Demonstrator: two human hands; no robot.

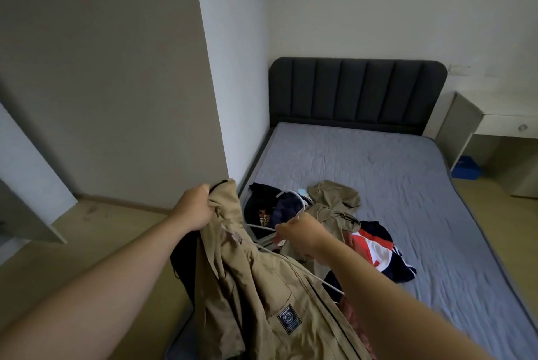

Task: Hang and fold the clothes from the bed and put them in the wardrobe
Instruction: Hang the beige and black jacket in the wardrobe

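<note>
My left hand (pixel 193 208) is closed tight around the collar end of a khaki jacket (pixel 262 287), which hangs from that grip down past the lower edge of the view, its square black patch facing up. My right hand (pixel 300 231) pinches a white hanger (pixel 260 227) between curled fingers and thumb — 1 thin arm of it runs toward the jacket, another slants down under my forearm.

Both hands sit over the near left corner of the bed (pixel 407 185). Just beyond them the rest of the clothes lie heaped on the grey mattress: a dark garment (pixel 262 199) at the bed's left edge, a second khaki piece (pixel 334 199) beside it, and a red, white and navy garment (pixel 375 249) to the right.

Left of the bed there is bare wooden floor (pixel 102 228), bounded by a tall beige panel (pixel 116 83) that stands close to the mattress edge. Past the heap the mattress runs flat to the dark padded headboard (pixel 358 91). To the right, a pale tabletop (pixel 509 118) stands against the wall with a blue box (pixel 465 167) under it — a strip of floor separates it from the bed.
</note>
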